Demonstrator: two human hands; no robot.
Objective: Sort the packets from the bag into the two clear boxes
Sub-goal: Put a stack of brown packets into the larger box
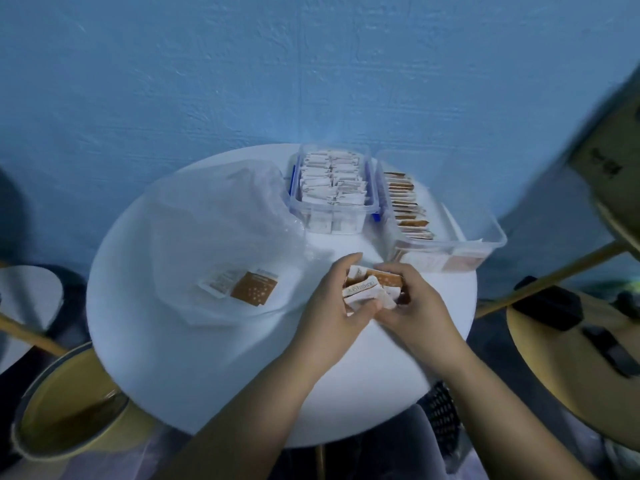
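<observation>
Brown and white paper packets [372,289] are bunched between left hand [329,303] and right hand [420,299], both curled round them. Beyond the grip stands the clear plastic box of white packets [346,209]; the clear plastic box of brown packets [460,249] lies beyond-right, nearer the right hand.

— Seen from where?
— From head height, above the near edge of the round white table [214,375].
— Facing which way?
— Forward and steeply down, toward the blue wall [311,64] behind the table.
— How near?
— Near, at arm's reach: left hand [329,306] and right hand [419,306] just below mid-frame, with forearms entering from the bottom edge.
— Wide or narrow?
— Wide, bending the edges; takes in the whole tabletop with room on both sides.
</observation>
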